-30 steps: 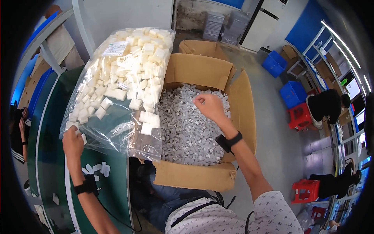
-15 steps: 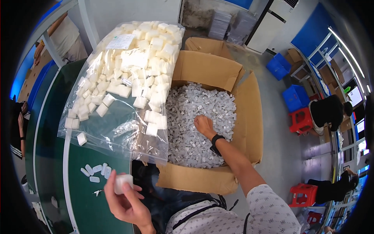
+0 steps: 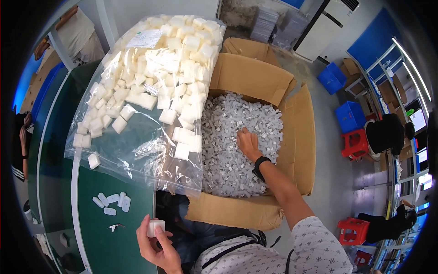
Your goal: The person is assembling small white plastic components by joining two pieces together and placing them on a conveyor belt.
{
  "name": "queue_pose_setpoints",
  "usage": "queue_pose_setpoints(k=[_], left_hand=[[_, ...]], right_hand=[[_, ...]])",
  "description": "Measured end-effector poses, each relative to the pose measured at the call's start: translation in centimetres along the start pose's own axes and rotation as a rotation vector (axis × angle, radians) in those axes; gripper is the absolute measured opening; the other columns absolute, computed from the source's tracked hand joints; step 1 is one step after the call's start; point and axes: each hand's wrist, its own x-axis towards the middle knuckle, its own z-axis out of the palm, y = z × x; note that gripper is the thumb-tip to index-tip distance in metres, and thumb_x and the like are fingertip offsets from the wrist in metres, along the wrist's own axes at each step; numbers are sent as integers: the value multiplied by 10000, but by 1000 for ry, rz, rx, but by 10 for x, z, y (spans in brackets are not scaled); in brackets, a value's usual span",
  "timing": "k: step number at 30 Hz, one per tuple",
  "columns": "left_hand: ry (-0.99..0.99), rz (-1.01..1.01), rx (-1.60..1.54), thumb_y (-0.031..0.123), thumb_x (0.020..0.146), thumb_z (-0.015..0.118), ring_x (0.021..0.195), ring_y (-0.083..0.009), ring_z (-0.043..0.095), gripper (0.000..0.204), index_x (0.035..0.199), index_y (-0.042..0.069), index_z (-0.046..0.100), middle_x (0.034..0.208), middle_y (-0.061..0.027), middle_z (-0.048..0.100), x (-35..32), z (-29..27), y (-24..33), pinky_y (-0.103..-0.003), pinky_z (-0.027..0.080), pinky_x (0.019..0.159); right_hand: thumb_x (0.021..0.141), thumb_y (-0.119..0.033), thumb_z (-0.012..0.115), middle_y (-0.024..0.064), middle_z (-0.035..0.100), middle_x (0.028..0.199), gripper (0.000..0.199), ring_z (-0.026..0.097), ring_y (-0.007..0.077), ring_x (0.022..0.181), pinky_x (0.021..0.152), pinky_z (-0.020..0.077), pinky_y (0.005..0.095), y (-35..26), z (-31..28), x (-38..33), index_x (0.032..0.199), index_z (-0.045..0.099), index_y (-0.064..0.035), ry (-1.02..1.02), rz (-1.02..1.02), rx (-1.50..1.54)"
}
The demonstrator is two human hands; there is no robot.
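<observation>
My left hand (image 3: 157, 246) is closed on a small white block (image 3: 156, 227), pinched between thumb and fingers at the table's edge. My right hand (image 3: 248, 145), with a dark band at its wrist, reaches into an open cardboard box (image 3: 237, 213). Its fingers are curled down against a heap of small translucent white plastic pieces (image 3: 221, 150), and whatever they grip is hidden. To the left of the box lies a large clear plastic bag (image 3: 137, 157), full of cream-white blocks (image 3: 141, 100) of similar shape.
On the green table (image 3: 98, 228) lie several pale oval pieces (image 3: 110, 211) and a small white part with thin dark ends (image 3: 115, 226). Blue bins (image 3: 350, 116) and red stools (image 3: 353, 230) stand on the floor to the right, near seated people. Another person stands at the far left.
The whole view has shifted slightly. My left hand has moved a little down and right with the white block. My right hand stays among the plastic pieces in the box.
</observation>
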Motion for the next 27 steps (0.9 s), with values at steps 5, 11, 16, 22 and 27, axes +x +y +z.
queue_pose_setpoints(k=[5,11,16,22,27], left_hand=[[-24,16,37,62,985,577,601,-94,594,313,1284,-19,616,990,-99,658,-3,4,-1,-189,386,453],[-72,107,39,54,977,582,596,-100,596,300,1263,-26,626,1007,-96,640,0,14,-6,-196,391,457],[-55,99,60,-6,947,585,654,-139,625,293,1233,-34,640,1005,-114,637,1,0,1,-224,475,491],[-100,188,10,-40,899,640,671,-168,671,279,1176,-46,671,1003,-165,681,8,6,-1,-245,540,537],[-166,-169,-406,-29,914,633,606,-152,643,286,1198,-63,618,975,-166,675,2,-3,0,-228,476,477]], right_hand=[[851,-101,659,194,659,890,148,667,386,662,604,538,473,5,-4,5,750,687,4,129,48,-12],[794,-165,709,186,704,788,166,683,376,717,642,529,481,20,15,13,702,725,-28,-53,73,-121],[772,-151,698,211,699,740,156,698,391,694,601,524,484,-6,38,14,678,715,-27,-7,94,-84],[704,-157,685,213,703,757,135,694,406,722,654,530,512,14,11,9,693,720,-27,-15,208,-67],[720,-202,716,161,708,724,158,689,340,699,638,523,472,-23,-53,30,758,756,-54,148,413,167]])
